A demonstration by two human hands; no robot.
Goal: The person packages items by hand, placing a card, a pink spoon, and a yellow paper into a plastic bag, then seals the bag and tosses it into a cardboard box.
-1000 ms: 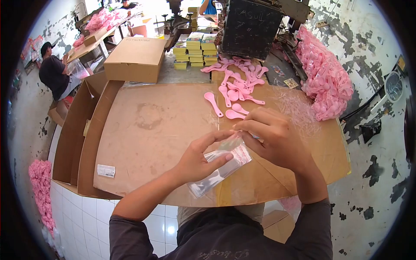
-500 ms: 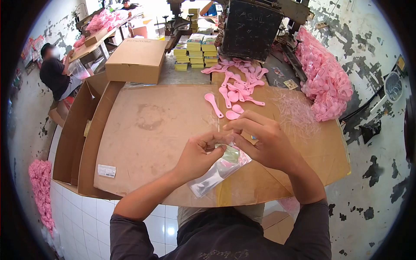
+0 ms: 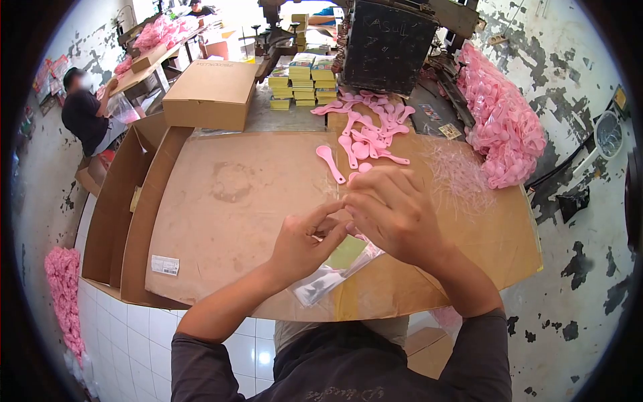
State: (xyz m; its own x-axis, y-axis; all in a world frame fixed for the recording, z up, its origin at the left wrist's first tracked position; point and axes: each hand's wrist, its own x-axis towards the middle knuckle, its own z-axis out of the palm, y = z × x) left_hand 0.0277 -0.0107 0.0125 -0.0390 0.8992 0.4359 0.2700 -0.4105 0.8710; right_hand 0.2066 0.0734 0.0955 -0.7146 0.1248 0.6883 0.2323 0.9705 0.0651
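Both hands have drawn closer over the bag's mouth, and the yellow-green card sits deeper inside than half a second ago. Left hand (image 3: 305, 244) pinches the top edge of the clear plastic bag (image 3: 320, 281) between thumb and forefinger. Right hand (image 3: 392, 214) arches over the opening with its fingers bent; I cannot tell what they grip underneath. The glossy, crinkled bag lies flat on the matte brown cardboard sheet (image 3: 234, 201), near its front edge, with the flat card (image 3: 347, 253) showing through the film. Smooth pink plastic spoons (image 3: 362, 134) with round bowls lie scattered just beyond the hands.
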